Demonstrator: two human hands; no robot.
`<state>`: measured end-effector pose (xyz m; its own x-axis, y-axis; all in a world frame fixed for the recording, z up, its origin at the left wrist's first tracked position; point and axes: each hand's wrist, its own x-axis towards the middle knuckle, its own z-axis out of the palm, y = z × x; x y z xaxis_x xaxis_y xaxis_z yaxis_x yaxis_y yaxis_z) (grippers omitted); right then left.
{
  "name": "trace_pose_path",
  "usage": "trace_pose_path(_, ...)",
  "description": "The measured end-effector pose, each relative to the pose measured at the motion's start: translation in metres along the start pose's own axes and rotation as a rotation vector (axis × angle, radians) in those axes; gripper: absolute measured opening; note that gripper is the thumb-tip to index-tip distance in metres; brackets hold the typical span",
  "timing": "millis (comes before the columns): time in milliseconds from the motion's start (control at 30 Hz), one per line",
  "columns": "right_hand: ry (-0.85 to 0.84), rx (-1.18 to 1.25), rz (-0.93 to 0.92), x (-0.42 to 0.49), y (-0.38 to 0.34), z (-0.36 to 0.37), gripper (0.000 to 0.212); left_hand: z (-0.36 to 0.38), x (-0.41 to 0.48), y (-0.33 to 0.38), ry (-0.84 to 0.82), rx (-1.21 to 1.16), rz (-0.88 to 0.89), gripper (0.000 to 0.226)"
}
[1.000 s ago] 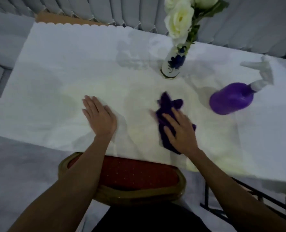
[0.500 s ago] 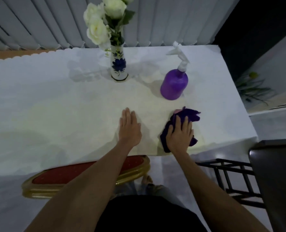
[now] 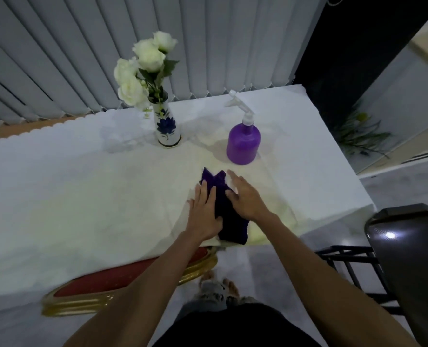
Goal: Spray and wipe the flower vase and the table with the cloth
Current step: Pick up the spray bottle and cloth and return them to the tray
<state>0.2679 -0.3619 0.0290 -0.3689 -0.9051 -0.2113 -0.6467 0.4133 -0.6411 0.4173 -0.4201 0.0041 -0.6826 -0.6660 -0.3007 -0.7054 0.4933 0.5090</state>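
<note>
A dark purple cloth point(image 3: 229, 216) lies on the white-covered table point(image 3: 82, 196) near its front edge. My left hand point(image 3: 204, 212) presses flat on the cloth's left side. My right hand point(image 3: 245, 199) lies flat on its right side, fingers spread. A white vase with blue flower print point(image 3: 166, 126) holding white roses stands upright at the back of the table. A purple spray bottle point(image 3: 243, 141) with a white trigger stands to the vase's right, just beyond the cloth.
A red chair seat with gold rim point(image 3: 122, 284) sits under the table's front edge. A dark chair point(image 3: 413, 266) with a black frame stands at the right. Grey vertical blinds point(image 3: 158, 46) hang behind the table. My feet point(image 3: 218, 286) are on the floor.
My left hand has moved right onto the cloth, which now lies between both hands. The view has lifted and shifted, showing more of the blinds and the right-hand chair.
</note>
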Motion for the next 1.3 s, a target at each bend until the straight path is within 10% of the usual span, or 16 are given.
trace_pose_path(133,0.33,0.12,0.117,0.03,-0.013,-0.056,0.067,0.005,0.009,0.008,-0.011,0.084,0.062,0.087)
trace_pose_path(300,0.337,0.212,0.239,0.091,-0.041,-0.096,0.093,0.025,0.024,0.018,-0.218,0.447,0.126,0.094)
trace_pose_path(467,0.347,0.146,0.201,0.104,-0.039,-0.101,0.039,0.011,0.032,-0.001,-0.097,0.279,0.209,0.058)
trace_pose_path(767,0.501,0.13,0.199,0.037,-0.024,-0.096,0.034,-0.032,0.054,0.0,0.194,-0.389,0.081,0.042)
trace_pose_path(1300,0.987,0.256,0.453,-0.175,0.128,-0.158,0.035,0.064,0.047,0.256,-0.257,-0.575,0.174,0.039)
